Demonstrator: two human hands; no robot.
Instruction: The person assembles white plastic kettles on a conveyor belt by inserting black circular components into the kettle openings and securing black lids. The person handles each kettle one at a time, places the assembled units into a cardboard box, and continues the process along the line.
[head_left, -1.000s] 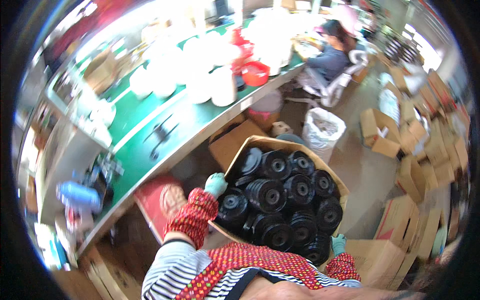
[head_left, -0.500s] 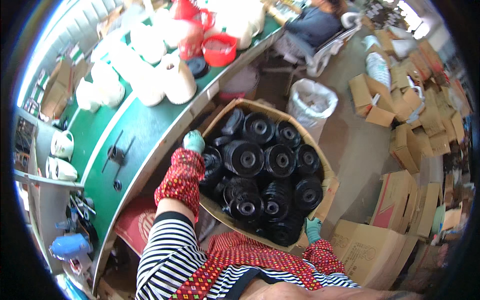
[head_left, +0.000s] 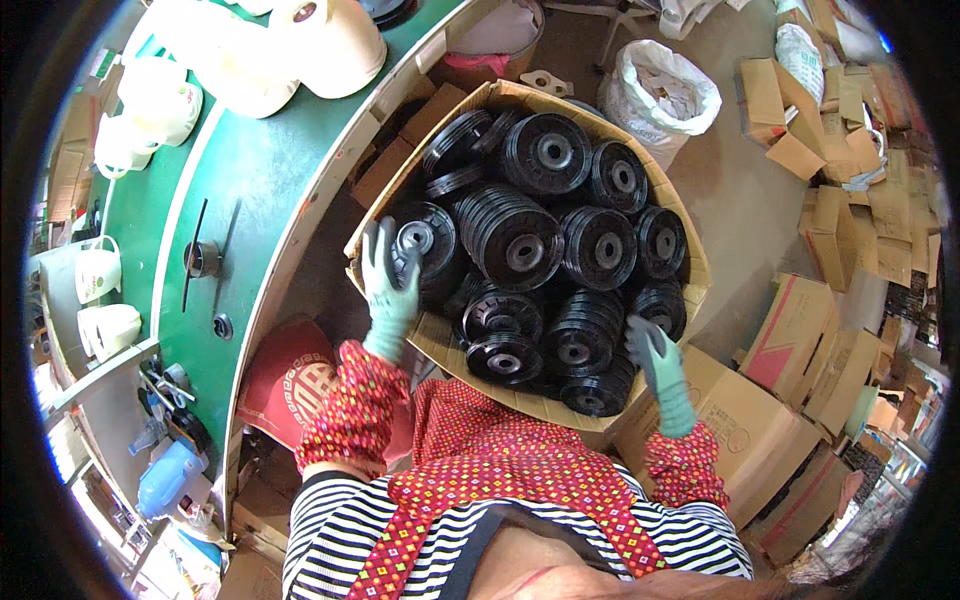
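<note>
Cardboard: an open brown carton [head_left: 455, 345] sits tilted between the person's lap and the green workbench [head_left: 250, 180]; it is packed with stacks of black ribbed plastic wheels [head_left: 545, 250], hubs facing up
Left hand: gloved in grey-green [head_left: 390, 285]; fingers curled over the carton's left rim and pressed on one black wheel [head_left: 420, 240] at the near-left corner; a grasp, not spread
Right hand: gloved the same [head_left: 655, 360]; fingers loosely bent, resting against the carton's right rim beside the outer wheel stacks; whether it pinches anything I cannot tell
Sleeves: red patterned oversleeves [head_left: 350, 405] on both forearms
Bench: cream plastic kettle bodies [head_left: 290, 50] stand along it
Floor: more cartons [head_left: 760, 420] at right; a white bag [head_left: 665, 95] beyond the box
</note>
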